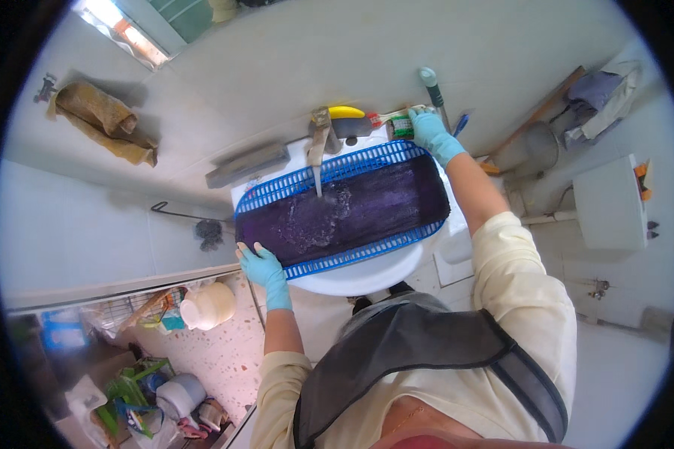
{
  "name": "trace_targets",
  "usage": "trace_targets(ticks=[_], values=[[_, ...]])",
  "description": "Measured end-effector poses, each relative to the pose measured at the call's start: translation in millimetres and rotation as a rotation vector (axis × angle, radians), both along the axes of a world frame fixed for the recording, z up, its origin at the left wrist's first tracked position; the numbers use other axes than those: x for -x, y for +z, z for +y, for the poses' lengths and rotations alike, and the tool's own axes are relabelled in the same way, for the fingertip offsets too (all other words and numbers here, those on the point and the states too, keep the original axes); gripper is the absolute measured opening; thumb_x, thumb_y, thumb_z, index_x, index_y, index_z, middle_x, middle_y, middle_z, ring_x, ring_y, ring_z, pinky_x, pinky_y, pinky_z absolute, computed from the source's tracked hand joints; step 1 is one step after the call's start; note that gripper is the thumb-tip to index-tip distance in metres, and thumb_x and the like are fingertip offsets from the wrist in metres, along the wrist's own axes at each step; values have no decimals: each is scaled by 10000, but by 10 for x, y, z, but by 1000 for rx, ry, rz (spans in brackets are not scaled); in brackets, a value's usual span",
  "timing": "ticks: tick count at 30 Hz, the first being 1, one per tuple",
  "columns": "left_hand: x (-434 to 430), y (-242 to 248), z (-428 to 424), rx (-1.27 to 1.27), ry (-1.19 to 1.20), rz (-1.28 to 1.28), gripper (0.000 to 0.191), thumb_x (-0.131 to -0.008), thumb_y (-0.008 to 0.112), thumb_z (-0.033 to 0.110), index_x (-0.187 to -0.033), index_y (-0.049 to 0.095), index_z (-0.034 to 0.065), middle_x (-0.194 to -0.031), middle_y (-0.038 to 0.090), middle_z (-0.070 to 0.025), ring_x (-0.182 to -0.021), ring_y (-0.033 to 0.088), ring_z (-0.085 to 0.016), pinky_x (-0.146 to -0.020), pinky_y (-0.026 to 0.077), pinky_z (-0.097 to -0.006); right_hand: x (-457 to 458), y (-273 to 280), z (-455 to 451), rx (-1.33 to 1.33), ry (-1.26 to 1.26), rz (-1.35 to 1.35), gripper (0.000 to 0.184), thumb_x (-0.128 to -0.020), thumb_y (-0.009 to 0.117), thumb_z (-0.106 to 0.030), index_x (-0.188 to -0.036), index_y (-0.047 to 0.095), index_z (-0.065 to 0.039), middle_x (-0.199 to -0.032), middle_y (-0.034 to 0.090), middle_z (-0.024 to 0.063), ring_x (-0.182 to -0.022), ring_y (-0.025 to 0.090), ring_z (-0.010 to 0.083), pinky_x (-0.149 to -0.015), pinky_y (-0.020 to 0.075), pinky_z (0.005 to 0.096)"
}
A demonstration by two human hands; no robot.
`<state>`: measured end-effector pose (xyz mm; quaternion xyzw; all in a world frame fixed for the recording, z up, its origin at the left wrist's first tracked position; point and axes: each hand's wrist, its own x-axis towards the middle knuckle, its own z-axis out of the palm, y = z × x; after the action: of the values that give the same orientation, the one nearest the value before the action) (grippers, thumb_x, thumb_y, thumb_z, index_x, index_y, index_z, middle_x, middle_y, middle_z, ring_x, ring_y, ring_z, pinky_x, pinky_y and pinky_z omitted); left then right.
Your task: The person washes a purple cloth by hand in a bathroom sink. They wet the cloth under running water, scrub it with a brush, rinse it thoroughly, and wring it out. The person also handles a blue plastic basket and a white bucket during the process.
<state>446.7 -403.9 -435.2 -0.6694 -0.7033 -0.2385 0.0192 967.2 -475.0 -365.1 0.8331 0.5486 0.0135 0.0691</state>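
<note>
A dark purple, wet slab or mat (pixel 365 207) lies in a blue plastic basket (pixel 337 270) set across a white washbasin (pixel 365 280). Water runs from the tap (pixel 317 151) onto its surface and foams there. My left hand (pixel 264 272), in a light blue glove, touches the slab's front left corner; whether it grips there is unclear. My right hand (pixel 432 132), gloved alike, reaches to the basin's back right ledge, against a scrub brush with green bristles (pixel 401 128). Its fingertips are partly hidden, and I cannot tell whether they hold the brush.
A yellow-and-grey tool (pixel 345 120), a green-handled tool (pixel 433 90) and a grey block (pixel 250 164) sit along the back. A brown cloth (pixel 98 120) hangs on the left wall. A cream jug (pixel 208 306) stands on the floor, lower left. A white cistern (pixel 609 205) is at right.
</note>
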Motion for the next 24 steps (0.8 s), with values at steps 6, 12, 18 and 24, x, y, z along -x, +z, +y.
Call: trace_targets(ticks=[6, 12, 18, 24], values=[[-13, 51, 1, 8, -11, 45, 524, -978, 487, 374, -1378, 490, 36, -1362, 504, -270, -1177, 546, -431, -966, 467, -470, -56, 160, -30, 23, 16, 59, 412, -616, 795, -199, -984, 674, -57, -1066, 659, 177, -1013, 638, 318, -884, 510, 403], [-35, 139, -2, 34, -55, 64, 557, -958, 531, 288, -1441, 406, 40, -1345, 493, -289, -1189, 523, -431, -987, 435, -490, -117, 140, -222, -118, 58, 264, 481, -676, 765, -188, -1070, 545, -22, -1035, 642, 200, -1003, 625, 356, -860, 503, 440], [-224, 396, 285, -76, -421, 298, 654, -912, 595, 312, -1477, 367, 76, -1406, 463, -216, -1309, 399, -418, -1047, 326, -557, 703, 360, -558, -354, 90, 82, 859, -657, 840, -296, -1347, 426, 2, -1037, 579, 169, -957, 578, 331, -804, 470, 448], [-350, 516, 708, 331, -445, 145, 938, -842, 661, 531, -1509, 253, 13, -1517, 313, -264, -1415, 277, -413, -1135, 225, -565, 2302, 94, -807, -315, -115, 245, 811, -688, 812, -273, -1392, 461, -75, -1206, 526, 114, -1092, 512, 317, -905, 411, 452]])
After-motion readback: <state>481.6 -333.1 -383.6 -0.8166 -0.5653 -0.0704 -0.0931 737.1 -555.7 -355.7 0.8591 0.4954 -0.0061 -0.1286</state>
